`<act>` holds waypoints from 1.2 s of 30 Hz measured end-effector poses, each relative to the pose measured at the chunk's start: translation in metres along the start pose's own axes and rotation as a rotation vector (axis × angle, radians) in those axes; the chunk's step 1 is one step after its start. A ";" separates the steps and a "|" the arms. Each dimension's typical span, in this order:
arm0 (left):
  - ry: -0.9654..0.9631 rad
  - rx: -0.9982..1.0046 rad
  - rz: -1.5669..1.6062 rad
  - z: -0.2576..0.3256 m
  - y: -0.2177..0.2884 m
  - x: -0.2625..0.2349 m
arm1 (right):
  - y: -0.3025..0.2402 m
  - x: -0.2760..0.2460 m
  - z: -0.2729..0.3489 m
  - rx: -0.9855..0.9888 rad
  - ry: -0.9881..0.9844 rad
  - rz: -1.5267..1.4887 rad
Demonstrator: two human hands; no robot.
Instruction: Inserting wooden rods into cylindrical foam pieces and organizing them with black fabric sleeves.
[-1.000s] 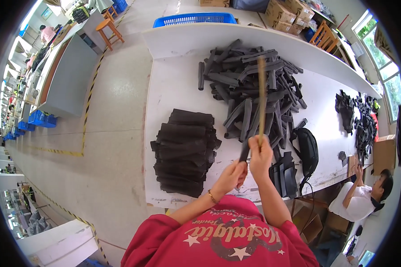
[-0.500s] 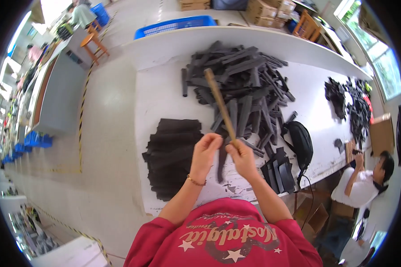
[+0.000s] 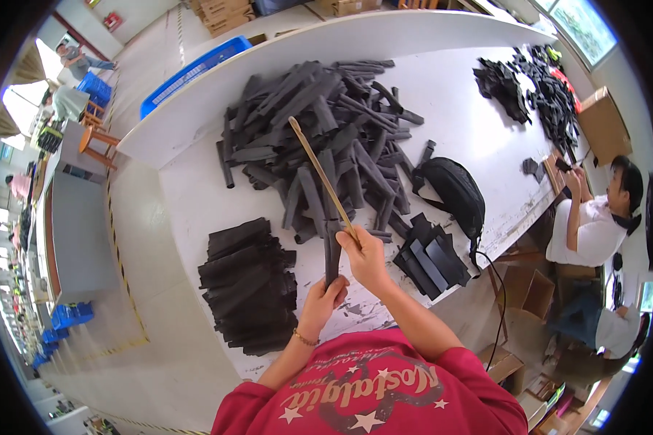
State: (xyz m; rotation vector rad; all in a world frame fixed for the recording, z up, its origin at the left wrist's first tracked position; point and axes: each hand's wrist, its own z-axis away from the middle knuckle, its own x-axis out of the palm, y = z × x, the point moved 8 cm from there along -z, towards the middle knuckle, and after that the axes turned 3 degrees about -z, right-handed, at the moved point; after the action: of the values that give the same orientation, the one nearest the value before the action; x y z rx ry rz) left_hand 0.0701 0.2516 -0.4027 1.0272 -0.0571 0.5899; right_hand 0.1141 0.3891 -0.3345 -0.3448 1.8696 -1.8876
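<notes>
In my left hand [image 3: 322, 307] the fingers are closed on the lower end of a dark grey fabric strip [image 3: 332, 255], which looks folded or tube-like. My right hand [image 3: 363, 258] grips the near end of a long thin wooden stick [image 3: 318, 168] that slants up and leftward over the pile. The strip's upper part lies just left of my right fingers; whether they touch it I cannot tell. Beyond my hands spreads a big heap of similar dark grey strips [image 3: 315, 109]. To the left of my left hand lies a neat stack of flat black pieces [image 3: 247, 286].
A black pouch [image 3: 453, 192] with a cord and some flat dark pieces [image 3: 432, 257] lie to the right on the white table [image 3: 450, 94]. A raised white board [image 3: 283, 47] edges the far side. At the right end a co-worker [image 3: 588, 225] handles something dark near more black pieces [image 3: 551, 94].
My left hand has moved down and now holds the strip's lower end. My right hand has shifted left and slightly up with the stick. The view has turned and shifted.
</notes>
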 end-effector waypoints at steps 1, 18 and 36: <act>-0.013 -0.012 -0.011 0.001 -0.008 0.006 | 0.004 -0.005 -0.005 0.008 0.018 -0.003; 0.679 0.628 -1.097 0.046 0.077 -0.080 | 0.090 -0.029 -0.065 -0.082 -0.124 0.046; 0.632 0.346 -1.033 0.056 0.086 -0.184 | 0.067 -0.015 0.018 -0.405 -0.575 0.459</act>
State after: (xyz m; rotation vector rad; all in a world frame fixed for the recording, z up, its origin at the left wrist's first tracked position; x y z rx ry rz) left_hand -0.1145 0.1581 -0.3624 1.0027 1.1040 -0.0632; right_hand 0.1456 0.3831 -0.3977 -0.4770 1.7185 -0.9721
